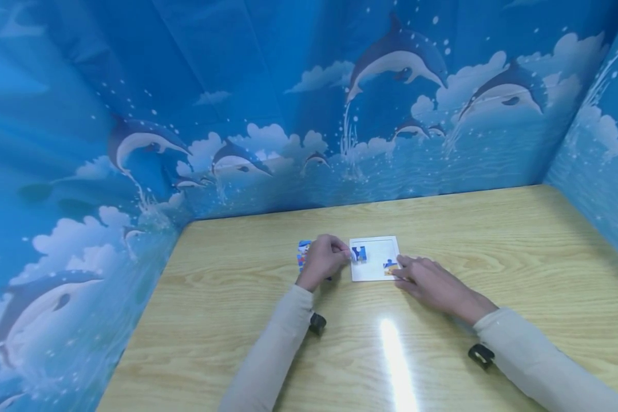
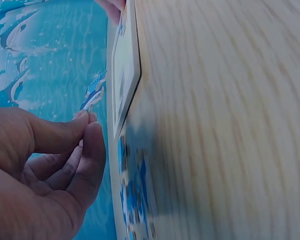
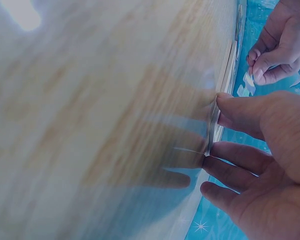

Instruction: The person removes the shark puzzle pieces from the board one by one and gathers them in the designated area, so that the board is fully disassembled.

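Note:
My left hand (image 1: 323, 260) pinches a blue and white jigsaw piece (image 1: 359, 254) between thumb and fingertips. That piece overlaps the left side of a white puzzle tray (image 1: 376, 272) in the head view; the left wrist view shows it tilted and raised beside the tray's edge. At the tray's lower right corner, my right hand (image 1: 435, 286) grips the rim, its thumb and fingers at the edge. A blue and yellow jigsaw piece (image 1: 389, 266) lies inside that corner, partly covered by the fingers. Several loose jigsaw pieces (image 2: 135, 195) lie left of the tray, mostly hidden under my left hand in the head view.
The wood-grain table (image 1: 226, 320) ends at the back against a blue curtain (image 1: 288, 114) printed with dolphins, which also hangs on both sides. A bright light reflection runs along the tabletop in front of the tray. Dark bands sit on both sleeves.

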The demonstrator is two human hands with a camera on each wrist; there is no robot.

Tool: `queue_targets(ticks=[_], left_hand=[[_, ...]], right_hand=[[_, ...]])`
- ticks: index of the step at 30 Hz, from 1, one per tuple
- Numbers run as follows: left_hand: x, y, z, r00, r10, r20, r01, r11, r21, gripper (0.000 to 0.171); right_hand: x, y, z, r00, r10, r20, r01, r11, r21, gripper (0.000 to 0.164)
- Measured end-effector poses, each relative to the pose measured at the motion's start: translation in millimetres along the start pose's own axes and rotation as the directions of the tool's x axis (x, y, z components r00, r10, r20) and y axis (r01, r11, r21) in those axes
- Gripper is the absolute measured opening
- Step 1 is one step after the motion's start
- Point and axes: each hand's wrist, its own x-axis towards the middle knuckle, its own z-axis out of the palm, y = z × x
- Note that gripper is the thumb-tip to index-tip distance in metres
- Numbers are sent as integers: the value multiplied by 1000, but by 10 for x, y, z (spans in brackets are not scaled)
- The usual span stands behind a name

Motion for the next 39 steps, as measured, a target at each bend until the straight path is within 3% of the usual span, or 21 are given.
queue_targets(ticks=[9,27,39], left_hand=[[-30,-169,-157,997,71,-23,-72,997,-15,4],[-59,-264,-264,999,32,-4,-32,999,27,6],[-56,-232,-212,999,38,-29,-34,990,134,6]], right_hand=[[-11,11,6,1000,-5,-1,5,1000,9,28],[-16,23,5,1000,-10,-1,10,1000,16,29],[-21,14,12,1000,-12,-10,12,1000,14,28]])
